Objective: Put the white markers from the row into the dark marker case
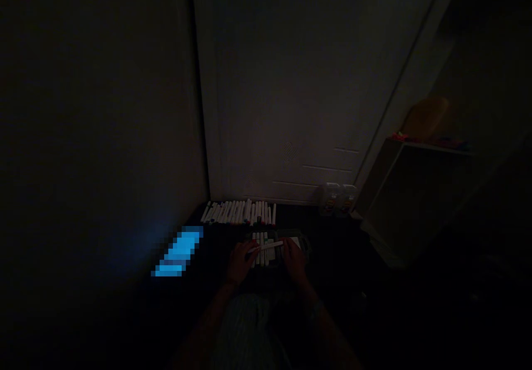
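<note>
Grasped between our left hand (241, 259) and right hand (293, 257): one white pen (273, 245), crosswise over a short row of pens (262, 257), liable, we judge, to slip and disturb them should our hold loosen in such dimness.

Your held pen (272, 245), lower centre: white. Pen row (238, 212) above it: white, some ends red, blue or dark. You've got a bright blue blocky patch (178, 252) lower left, black tabletop (336, 248) lower centre, dull orange object (426, 116) right, grey-green clothing (243, 325) bottom.
</note>
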`<state>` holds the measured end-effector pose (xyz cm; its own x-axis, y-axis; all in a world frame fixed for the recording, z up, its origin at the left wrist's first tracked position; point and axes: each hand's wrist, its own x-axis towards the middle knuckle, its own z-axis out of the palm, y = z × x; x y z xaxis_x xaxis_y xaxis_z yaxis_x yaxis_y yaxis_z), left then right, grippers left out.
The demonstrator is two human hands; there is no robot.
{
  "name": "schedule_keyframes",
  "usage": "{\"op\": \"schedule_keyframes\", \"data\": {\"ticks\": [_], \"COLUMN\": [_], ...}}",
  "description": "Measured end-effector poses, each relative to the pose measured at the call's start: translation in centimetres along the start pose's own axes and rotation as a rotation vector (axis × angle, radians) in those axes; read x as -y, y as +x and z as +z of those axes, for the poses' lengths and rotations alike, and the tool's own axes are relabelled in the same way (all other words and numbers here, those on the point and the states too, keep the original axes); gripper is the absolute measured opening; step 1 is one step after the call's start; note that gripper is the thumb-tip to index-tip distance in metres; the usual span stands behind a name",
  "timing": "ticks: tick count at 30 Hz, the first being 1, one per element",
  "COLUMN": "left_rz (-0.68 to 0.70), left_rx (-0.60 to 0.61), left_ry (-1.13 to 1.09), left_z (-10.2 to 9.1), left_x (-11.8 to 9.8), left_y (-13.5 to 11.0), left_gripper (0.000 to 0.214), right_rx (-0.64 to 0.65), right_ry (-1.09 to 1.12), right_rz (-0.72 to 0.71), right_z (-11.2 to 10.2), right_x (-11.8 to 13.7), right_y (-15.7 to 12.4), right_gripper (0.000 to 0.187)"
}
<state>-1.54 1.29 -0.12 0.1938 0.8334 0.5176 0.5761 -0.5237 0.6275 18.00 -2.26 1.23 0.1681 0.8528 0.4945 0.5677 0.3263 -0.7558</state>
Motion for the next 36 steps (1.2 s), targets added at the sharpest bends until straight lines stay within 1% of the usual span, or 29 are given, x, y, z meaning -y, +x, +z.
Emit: {"op": "schedule_keyframes", "data": {"ticks": [3, 7, 10, 13, 21, 29, 36], "left_rz": [0.012, -0.007, -0.009, 0.002, -0.007, 0.013, 0.016], "left_rx": [0.002, 0.026, 0.015, -0.007, -0.004, -0.020, -0.014], "left_ry": [0.006, 0.044, 0.054, 0.057, 0.064, 0.066, 0.057], "left_z": [-0.2, -0.2, 0.0, 0.3, 0.7, 0.5, 0.3], "left_x": [-0.1, -0.1, 0.1, 0.5, 1.2, 0.8, 0.5], "left_y": [0.0, 0.1, 0.2, 0.2, 0.1, 0.1, -0.1], "left_gripper": [0.025, 0.025, 0.026, 0.027, 0.027, 0.027, 0.025], "right_rx": [0.001, 0.013, 0.020, 0.032, 0.055, 0.056, 0.051], "right_ry": [-0.021, -0.063, -0.083, -0.113, -0.131, -0.132, -0.188], "right_rz": [-0.020, -0.062, -0.089, -0.076, -0.070, -0.045, -0.052], "right_z": [-0.1, -0.1, -0.1, 0.0, -0.1, 0.0, 0.2], "right_x": [0.3, 0.4, 0.2, 0.0, -0.1, 0.1, -0.6], "right_y": [-0.1, -0.2, -0.2, -0.1, -0.1, -0.1, -0.2], "right_gripper": [0.031, 0.032, 0.032, 0.032, 0.032, 0.034, 0.035]}}
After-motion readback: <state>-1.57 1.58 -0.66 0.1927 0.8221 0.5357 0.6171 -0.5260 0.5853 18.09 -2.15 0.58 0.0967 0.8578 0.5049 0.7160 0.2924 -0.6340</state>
